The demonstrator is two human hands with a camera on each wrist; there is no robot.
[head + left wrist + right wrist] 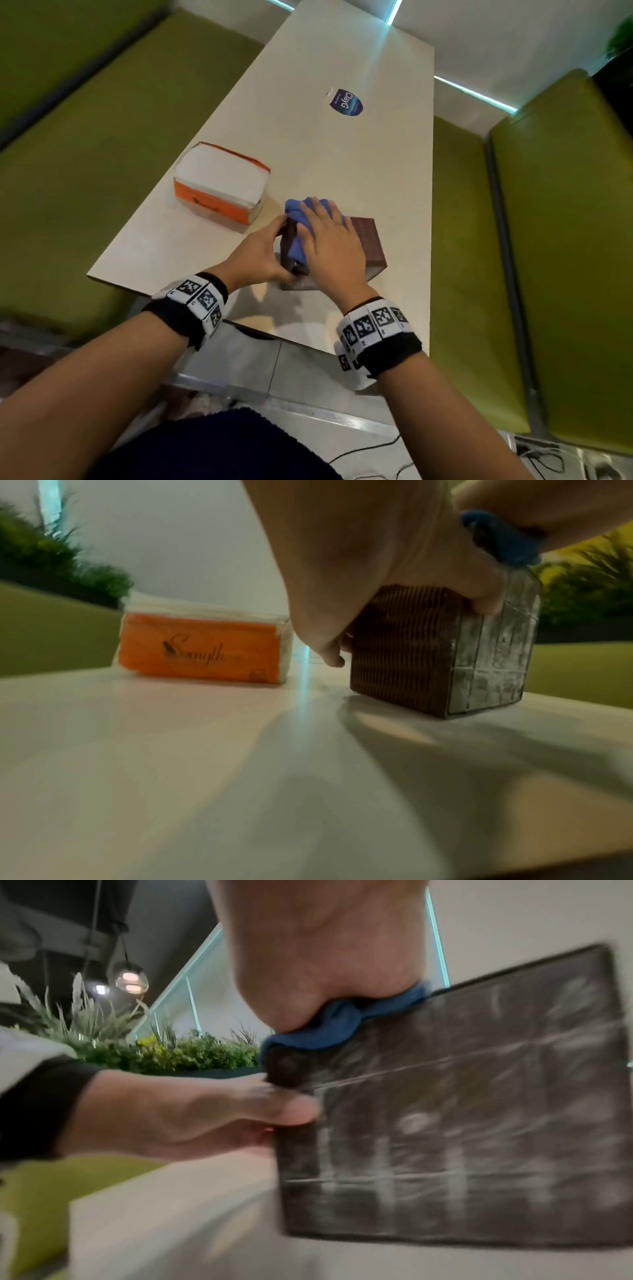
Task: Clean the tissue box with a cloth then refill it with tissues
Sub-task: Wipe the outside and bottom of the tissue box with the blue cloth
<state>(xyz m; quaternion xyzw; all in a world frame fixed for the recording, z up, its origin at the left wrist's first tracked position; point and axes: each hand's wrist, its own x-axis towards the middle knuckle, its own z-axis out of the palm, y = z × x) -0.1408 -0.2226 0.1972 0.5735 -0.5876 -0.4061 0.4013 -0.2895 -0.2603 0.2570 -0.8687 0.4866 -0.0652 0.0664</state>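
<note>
A brown ribbed tissue box [368,240] stands on the pale table [342,154] near its front edge. Its smudged near face fills the right wrist view [479,1110]. My left hand [270,248] grips the box's left end, thumb on the near face and fingers behind [359,561]. A blue cloth [298,212] lies over the top left of the box. My right hand [325,233] presses flat on the cloth with fingers spread. The cloth [339,1026] bunches under that palm. An orange and white pack of tissues [219,185] lies to the left, apart from the box.
Green padded benches [85,154] [565,240] run along both long sides of the table. A round blue sticker [346,102] sits farther back on the tabletop. Plants [154,1047] line a ledge beyond. Cables [376,455] lie on the floor near my legs.
</note>
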